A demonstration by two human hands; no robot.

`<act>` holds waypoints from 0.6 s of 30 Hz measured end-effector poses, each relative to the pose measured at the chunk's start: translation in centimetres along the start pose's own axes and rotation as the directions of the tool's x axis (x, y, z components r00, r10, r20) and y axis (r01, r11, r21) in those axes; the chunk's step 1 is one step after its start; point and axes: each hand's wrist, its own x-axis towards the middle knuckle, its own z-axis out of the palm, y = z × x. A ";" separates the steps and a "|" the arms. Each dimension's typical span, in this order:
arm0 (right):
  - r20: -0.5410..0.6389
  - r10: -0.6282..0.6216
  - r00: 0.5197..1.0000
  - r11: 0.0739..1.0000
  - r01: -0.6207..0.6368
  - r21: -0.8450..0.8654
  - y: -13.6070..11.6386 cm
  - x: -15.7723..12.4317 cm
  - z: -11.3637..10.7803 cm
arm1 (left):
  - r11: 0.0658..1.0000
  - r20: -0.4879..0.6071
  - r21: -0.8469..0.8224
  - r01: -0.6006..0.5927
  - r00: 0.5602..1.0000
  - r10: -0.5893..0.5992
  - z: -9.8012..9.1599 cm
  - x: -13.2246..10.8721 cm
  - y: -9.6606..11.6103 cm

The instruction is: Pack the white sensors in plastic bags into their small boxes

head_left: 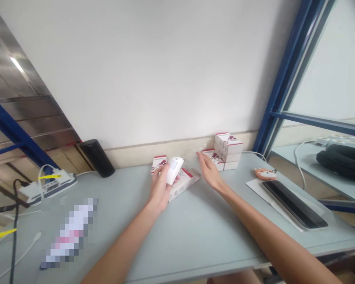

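My left hand is closed around a white motion sensor, a rounded plastic body with a greyish window on its front. Just beneath it lies a white and red cardboard box with its right end flap sticking out. Behind my left fingers stands another small white and red box. My right hand is raised over the table with its fingers stretched out, left of a stack of similar boxes. Whether its fingertips touch the nearest box in that stack, I cannot tell.
A grey table meets the wall. On the left are a black cylinder, a power strip, cables and a blurred packet. On the right, a dark phone lies on white paper beside an orange, animal-faced object.
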 end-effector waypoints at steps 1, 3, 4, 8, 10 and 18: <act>-0.028 0.028 0.999 0.997 -0.026 0.072 -0.4 0.1 -0.4 | 1.000 0.017 -0.007 0.005 1.000 -0.005 0.0 0.0 0.0; -0.054 0.111 0.992 0.965 -0.094 0.244 -1.2 0.1 -1.2 | 1.000 0.058 -0.004 0.011 0.998 -0.011 -0.1 0.0 -0.1; -0.052 0.146 0.988 0.934 -0.121 0.337 -1.5 0.0 -1.5 | 1.000 0.076 0.001 0.011 0.997 -0.011 0.0 -0.1 -0.1; 0.004 0.188 0.982 0.780 -0.152 0.607 -2.1 -0.3 -1.6 | 1.000 0.119 0.028 0.000 0.993 -0.003 0.2 -0.7 0.0; 0.035 0.183 0.982 0.744 -0.162 0.649 -2.2 -0.4 -1.4 | 0.999 0.137 0.036 -0.020 0.990 0.015 0.4 -1.0 0.1; 0.099 0.132 0.986 0.693 -0.163 0.702 -2.5 -0.7 -1.5 | 0.998 0.121 0.025 -0.055 0.991 0.052 0.4 -1.1 0.2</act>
